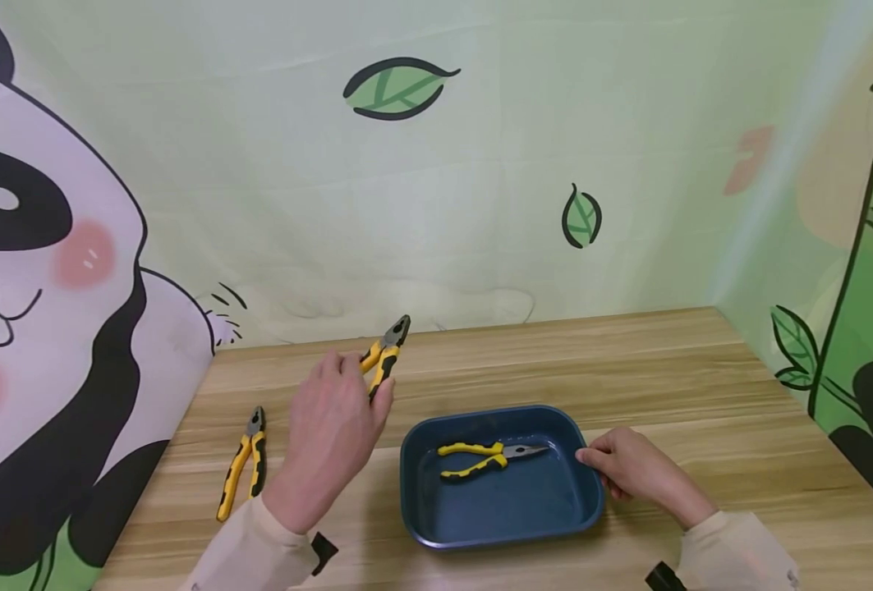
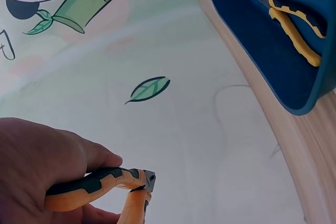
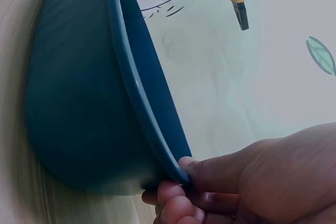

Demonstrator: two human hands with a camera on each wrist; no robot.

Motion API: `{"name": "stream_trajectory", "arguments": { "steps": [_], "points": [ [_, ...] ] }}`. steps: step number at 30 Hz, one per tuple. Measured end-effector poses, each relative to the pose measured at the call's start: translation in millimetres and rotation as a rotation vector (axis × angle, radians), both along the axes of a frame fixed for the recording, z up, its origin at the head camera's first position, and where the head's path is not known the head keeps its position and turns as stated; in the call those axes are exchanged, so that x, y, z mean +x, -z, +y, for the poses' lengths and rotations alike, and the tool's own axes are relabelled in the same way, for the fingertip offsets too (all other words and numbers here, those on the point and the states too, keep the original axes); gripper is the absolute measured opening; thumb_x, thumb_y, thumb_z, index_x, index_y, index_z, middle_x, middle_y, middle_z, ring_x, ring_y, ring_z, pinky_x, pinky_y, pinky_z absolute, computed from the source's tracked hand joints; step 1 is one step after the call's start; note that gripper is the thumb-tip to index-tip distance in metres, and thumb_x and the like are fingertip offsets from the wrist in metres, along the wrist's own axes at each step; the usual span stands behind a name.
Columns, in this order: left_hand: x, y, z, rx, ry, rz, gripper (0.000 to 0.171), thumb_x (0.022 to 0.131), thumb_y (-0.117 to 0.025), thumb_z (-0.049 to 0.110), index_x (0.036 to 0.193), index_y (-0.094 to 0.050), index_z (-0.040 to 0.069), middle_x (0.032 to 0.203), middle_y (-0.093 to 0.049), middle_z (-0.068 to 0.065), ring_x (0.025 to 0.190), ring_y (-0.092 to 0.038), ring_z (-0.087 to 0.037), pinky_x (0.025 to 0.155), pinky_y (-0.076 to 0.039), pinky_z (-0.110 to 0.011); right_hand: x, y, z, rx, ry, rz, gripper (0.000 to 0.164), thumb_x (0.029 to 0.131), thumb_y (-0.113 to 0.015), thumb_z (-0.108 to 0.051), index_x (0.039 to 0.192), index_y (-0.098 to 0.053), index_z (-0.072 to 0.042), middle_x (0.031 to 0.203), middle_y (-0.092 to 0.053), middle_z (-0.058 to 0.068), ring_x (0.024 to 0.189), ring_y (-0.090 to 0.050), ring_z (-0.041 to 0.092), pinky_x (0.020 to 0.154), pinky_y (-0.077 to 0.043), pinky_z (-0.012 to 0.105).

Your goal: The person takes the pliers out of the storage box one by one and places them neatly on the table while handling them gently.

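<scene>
My left hand (image 1: 336,423) grips a pair of pliers (image 1: 384,355) by its yellow and black handles, raised above the table with the jaws pointing up and away. In the left wrist view, the held pliers (image 2: 100,184) have their handles spread. My right hand (image 1: 639,469) pinches the right rim of a dark blue rectangular tray (image 1: 503,525), and the right wrist view shows the thumb over that rim. Inside the tray lie needle-nose pliers (image 1: 497,460) with yellow and black handles, jaws to the right. Another pair of pliers (image 1: 246,460) lies on the table left of my left hand.
The wooden table (image 1: 665,377) carries the tray near its front middle. Behind it hangs a pale green cloth backdrop (image 1: 480,180) with a printed panda, leaves and bamboo. The table's back edge meets this backdrop.
</scene>
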State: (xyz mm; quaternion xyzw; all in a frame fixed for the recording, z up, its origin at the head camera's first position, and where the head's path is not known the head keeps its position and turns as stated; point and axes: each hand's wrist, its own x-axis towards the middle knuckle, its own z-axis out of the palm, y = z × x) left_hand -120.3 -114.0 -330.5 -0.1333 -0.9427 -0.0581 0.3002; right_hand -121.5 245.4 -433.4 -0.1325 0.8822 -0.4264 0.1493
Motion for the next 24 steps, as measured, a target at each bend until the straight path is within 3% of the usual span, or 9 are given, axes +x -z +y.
{"name": "stream_trajectory", "arguments": {
  "steps": [24],
  "points": [
    [-1.1, 8.6, -22, 0.028, -0.092, -0.047, 0.046, 0.095, -0.076, 0.031, 0.096, -0.063, -0.012, 0.088, -0.059, -0.023, 0.062, -0.052, -0.03, 0.047, -0.046, -0.04, -1.1, -0.4, 0, 0.004, -0.006, -0.018, 0.039, 0.106, -0.058, -0.013, 0.068, -0.062, -0.006, 0.054, -0.05, -0.005, 0.044, -0.047, 0.007, 0.045, -0.043, 0.026]
  ]
}}
